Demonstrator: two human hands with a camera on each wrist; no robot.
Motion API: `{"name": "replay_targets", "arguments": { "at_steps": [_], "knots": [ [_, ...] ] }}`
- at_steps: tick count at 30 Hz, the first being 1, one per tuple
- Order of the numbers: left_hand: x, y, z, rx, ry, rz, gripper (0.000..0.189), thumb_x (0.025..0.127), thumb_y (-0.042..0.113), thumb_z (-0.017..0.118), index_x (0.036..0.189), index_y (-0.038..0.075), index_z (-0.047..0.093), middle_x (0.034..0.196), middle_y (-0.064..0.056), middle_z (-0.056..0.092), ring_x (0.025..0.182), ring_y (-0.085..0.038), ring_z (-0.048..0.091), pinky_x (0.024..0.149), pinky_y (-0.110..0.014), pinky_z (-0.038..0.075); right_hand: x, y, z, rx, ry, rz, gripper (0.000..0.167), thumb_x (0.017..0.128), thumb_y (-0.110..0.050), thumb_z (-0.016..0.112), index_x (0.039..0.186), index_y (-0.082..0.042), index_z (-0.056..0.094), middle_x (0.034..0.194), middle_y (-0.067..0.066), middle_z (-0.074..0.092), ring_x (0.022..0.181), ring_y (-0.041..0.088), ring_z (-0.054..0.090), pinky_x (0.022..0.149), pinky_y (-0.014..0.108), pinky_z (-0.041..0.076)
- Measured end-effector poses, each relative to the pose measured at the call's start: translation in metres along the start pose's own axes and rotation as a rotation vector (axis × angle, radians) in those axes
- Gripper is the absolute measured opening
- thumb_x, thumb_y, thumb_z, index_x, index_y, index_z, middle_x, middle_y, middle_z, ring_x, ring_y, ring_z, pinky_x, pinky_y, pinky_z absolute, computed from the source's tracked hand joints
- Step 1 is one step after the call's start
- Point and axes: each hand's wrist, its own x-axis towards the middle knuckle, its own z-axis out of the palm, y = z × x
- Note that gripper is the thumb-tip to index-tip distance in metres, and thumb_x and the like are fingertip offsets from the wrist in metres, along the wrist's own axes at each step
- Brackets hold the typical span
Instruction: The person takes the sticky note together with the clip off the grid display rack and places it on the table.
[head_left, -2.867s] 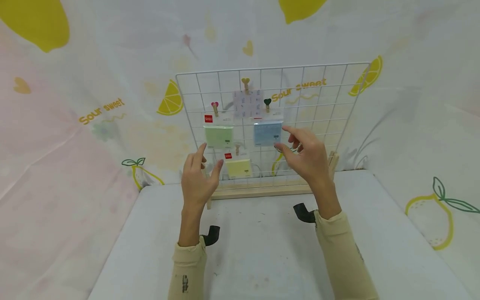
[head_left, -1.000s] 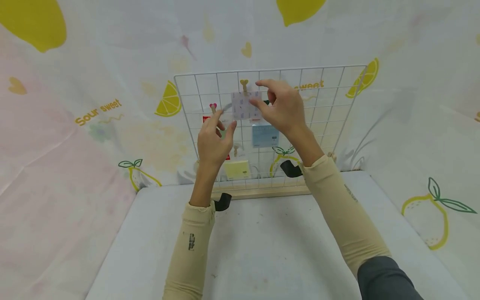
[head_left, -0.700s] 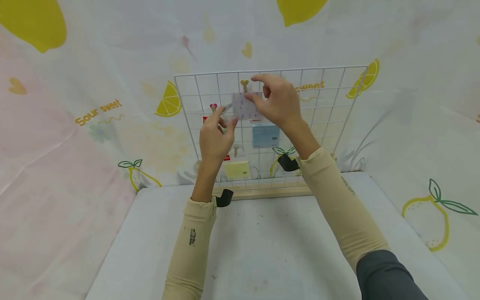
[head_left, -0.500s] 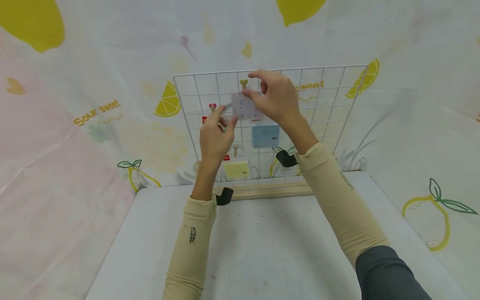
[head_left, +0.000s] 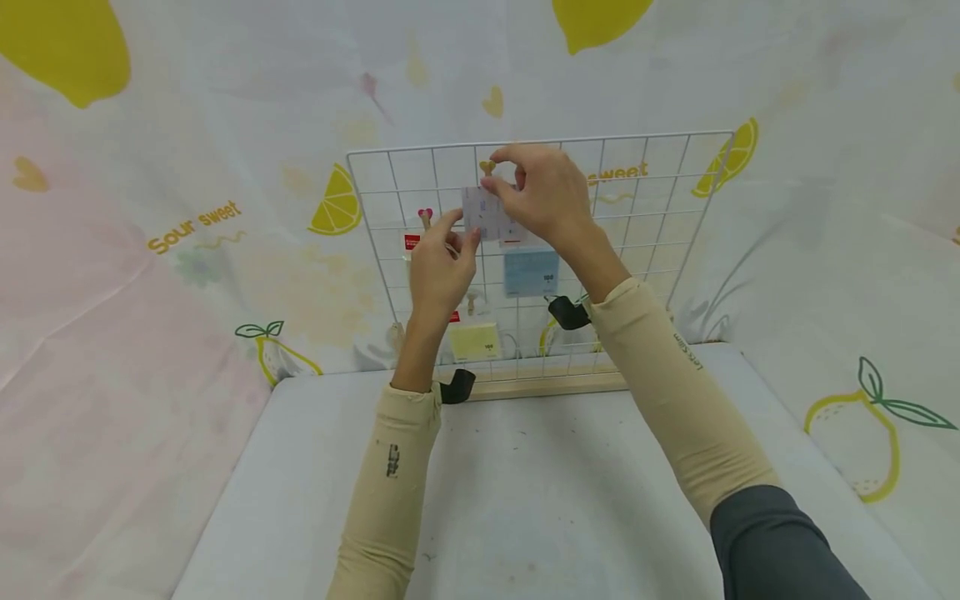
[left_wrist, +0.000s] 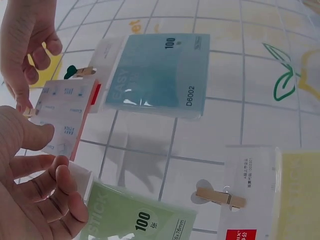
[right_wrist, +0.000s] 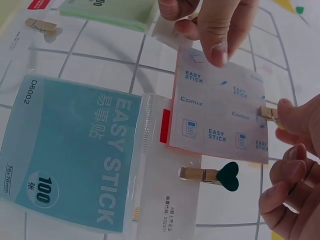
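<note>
My left hand (head_left: 442, 271) pinches the edge of a sticky note pad (right_wrist: 220, 110), its thumb lying over the face printed "Easy Stick". This pad hangs at the upper part of a white wire grid (head_left: 637, 200). My right hand (head_left: 551, 196) pinches a wooden clothespin (right_wrist: 268, 114) with a yellow heart at the pad's top edge, between thumb and index finger. Below and right of the pad, a blue sticky note pack (right_wrist: 75, 150) hangs from a clothespin with a dark green heart (right_wrist: 227, 176). Behind my left hand a green pack (left_wrist: 140, 215) is partly hidden.
A yellow sticky note pack (head_left: 474, 341) hangs lower on the grid, held by another clothespin (left_wrist: 220, 197). The pink-heart clothespin (head_left: 425, 217) is at the left. A wooden base (head_left: 547, 386) carries the grid on the white table (head_left: 517, 492), before a lemon-print cloth (head_left: 262, 125).
Both hands have risen from beside the lower packs to the upper pad. My right hand has moved left onto its clothespin, and my left hand has come right to the pad's edge.
</note>
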Motion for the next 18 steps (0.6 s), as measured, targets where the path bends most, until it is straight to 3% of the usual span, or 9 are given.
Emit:
{"name": "replay_targets", "arguments": {
  "at_steps": [10,18],
  "knots": [
    [0.0009,0.0025,0.0012,-0.167,0.055,-0.014,0.027,0.096,0.012,0.066,0.12,0.0,0.067,0.083,-0.014,0.064,0.068,-0.022,0.057,0.063,-0.026,0.045,0.0026,-0.0054,-0.0018,0.054,0.04,-0.034,0.021,0.097,-0.027,0.063,0.108,-0.014,0.076,0.071,0.004,0.048,0.065,0.018,0.041,0.054,0.029,0.026],
    [0.0009,0.0019,0.0009,-0.269,0.122,-0.046,0.016,0.096,0.008,0.064,0.107,-0.002,0.069,0.084,-0.014,0.064,0.07,-0.019,0.056,0.062,-0.024,0.043,0.0016,-0.0079,-0.0025,0.167,0.072,-0.067,0.013,0.093,-0.02,0.07,0.098,-0.012,0.079,0.075,0.004,0.052,0.071,0.017,0.048,0.058,0.026,0.03]
  ]
}}
